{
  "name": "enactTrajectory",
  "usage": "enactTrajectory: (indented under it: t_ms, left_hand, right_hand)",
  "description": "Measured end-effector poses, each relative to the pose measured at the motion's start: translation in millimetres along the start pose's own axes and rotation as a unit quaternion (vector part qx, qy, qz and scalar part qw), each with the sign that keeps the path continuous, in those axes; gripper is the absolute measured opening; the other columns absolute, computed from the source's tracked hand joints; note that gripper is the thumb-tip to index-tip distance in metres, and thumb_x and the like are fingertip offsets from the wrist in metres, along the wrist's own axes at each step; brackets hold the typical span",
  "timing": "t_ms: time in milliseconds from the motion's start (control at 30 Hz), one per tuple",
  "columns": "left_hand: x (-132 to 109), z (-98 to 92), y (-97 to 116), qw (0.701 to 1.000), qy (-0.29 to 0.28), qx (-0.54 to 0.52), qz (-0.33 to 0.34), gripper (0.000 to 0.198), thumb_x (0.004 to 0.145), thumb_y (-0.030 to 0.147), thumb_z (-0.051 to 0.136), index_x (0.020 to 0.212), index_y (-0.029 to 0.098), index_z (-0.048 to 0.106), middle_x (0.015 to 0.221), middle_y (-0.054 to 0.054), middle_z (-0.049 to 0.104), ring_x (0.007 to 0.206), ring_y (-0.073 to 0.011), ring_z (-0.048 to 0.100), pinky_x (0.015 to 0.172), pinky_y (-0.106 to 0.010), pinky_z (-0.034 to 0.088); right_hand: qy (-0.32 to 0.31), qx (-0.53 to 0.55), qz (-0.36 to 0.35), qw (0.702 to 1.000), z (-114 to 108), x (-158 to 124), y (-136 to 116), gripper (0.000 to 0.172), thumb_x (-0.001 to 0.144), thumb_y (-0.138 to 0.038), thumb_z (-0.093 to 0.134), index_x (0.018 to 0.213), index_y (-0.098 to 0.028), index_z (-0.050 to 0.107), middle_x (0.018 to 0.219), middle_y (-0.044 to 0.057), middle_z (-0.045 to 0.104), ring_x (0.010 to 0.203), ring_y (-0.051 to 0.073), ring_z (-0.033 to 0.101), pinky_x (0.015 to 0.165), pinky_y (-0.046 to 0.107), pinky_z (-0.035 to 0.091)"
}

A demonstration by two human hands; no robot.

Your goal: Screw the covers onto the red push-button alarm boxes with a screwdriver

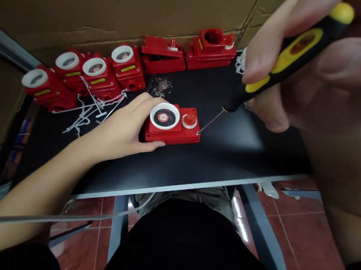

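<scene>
The right hand (319, 81) holds a screwdriver (285, 65) to the red unit (174, 135).

black tabletop (170, 167) | rear: six red housings (135, 75) | white cords (84, 112) | pale crumbs (160, 87)

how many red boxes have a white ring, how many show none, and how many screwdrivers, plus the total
Red boxes with a white ring: 5
Red boxes showing no white ring: 2
Screwdriver: 1
Total: 8

No text is legible on the hand-held red plastic box (180, 135) or the rectangular yellow labels (128, 68) behind it.
</scene>
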State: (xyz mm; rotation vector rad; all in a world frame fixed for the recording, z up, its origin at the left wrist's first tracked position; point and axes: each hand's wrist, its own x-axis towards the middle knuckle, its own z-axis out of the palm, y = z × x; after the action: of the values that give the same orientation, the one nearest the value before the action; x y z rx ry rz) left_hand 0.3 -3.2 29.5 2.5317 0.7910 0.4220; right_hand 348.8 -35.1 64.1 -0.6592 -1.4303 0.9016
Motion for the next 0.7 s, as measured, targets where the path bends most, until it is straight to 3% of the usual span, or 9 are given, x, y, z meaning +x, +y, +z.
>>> enactTrajectory:
  t_ms: [100, 333, 433, 567, 633, 700]
  left_hand:
    - [0.7, -0.2, -0.4, 1.0, -0.004, 0.001, 0.0, 0.087, 0.111, 0.071, 0.09, 0.177, 0.021, 0.066, 0.166, -0.021, 0.076, 0.149, -0.0473, 0.078, 0.135, -0.064, 0.068]
    - [1.3, 0.1, -0.5, 1.0, -0.006, 0.027, -0.007, 0.093, 0.109, 0.079, 0.088, 0.178, 0.021, 0.065, 0.168, -0.021, 0.075, 0.148, -0.0479, 0.077, 0.134, -0.069, 0.067]
    - [2.4, -0.4, -0.8, 1.0, -0.005, 0.029, 0.008, 0.095, 0.108, 0.087, 0.084, 0.176, 0.023, 0.065, 0.17, -0.019, 0.073, 0.147, -0.0471, 0.075, 0.134, -0.073, 0.067]
    - [3.1, -0.6, -1.3, 0.999, 0.007, 0.04, -0.005, 0.085, 0.11, 0.085, 0.08, 0.174, 0.03, 0.066, 0.173, -0.015, 0.072, 0.149, -0.046, 0.072, 0.135, -0.077, 0.065]
    - [3.2, -0.4, -1.3, 0.999, 0.006, 0.046, -0.011, 0.087, 0.109, 0.085, 0.081, 0.175, 0.03, 0.066, 0.172, -0.015, 0.072, 0.148, -0.0449, 0.072, 0.135, -0.076, 0.066]
    - [3.2, 0.0, -1.1, 0.999, 0.007, 0.05, -0.007, 0.089, 0.11, 0.086, 0.08, 0.175, 0.028, 0.066, 0.171, -0.016, 0.073, 0.146, -0.0441, 0.072, 0.134, -0.076, 0.067]
  right_hand:
    - [0.012, 0.019, 0.014, 1.0, -3.1, 3.2, 3.6, 0.088, 0.063, -0.079, 0.118, 0.136, -0.048, 0.081, 0.136, 0.006, 0.097, 0.121, 0.048, 0.097, 0.07, 0.052, 0.085]
    - [0.016, 0.009, 0.01, 1.0, -9.5, 5.0, 3.9, 0.083, 0.063, -0.077, 0.117, 0.136, -0.053, 0.083, 0.134, 0.002, 0.095, 0.126, 0.049, 0.096, 0.065, 0.052, 0.083]
    - [0.019, -0.024, -0.01, 0.999, -12.5, 3.3, 1.1, 0.071, 0.064, -0.075, 0.117, 0.125, -0.052, 0.09, 0.133, 0.002, 0.094, 0.117, 0.046, 0.095, 0.058, 0.05, 0.077]
    - [-0.024, -0.091, -0.077, 0.993, -12.4, 6.4, 0.0, 0.049, 0.077, -0.069, 0.109, 0.118, -0.044, 0.102, 0.124, 0.006, 0.093, 0.097, 0.038, 0.088, 0.043, 0.048, 0.057]
    - [-0.043, -0.078, -0.086, 0.992, -10.0, 6.8, -0.5, 0.039, 0.079, -0.062, 0.107, 0.111, -0.041, 0.103, 0.11, 0.007, 0.09, 0.085, 0.035, 0.081, 0.047, 0.048, 0.058]
    - [-0.03, -0.046, -0.045, 0.997, -7.2, 3.2, -2.3, 0.031, 0.077, -0.059, 0.108, 0.103, -0.042, 0.101, 0.104, 0.006, 0.087, 0.082, 0.034, 0.078, 0.059, 0.05, 0.07]
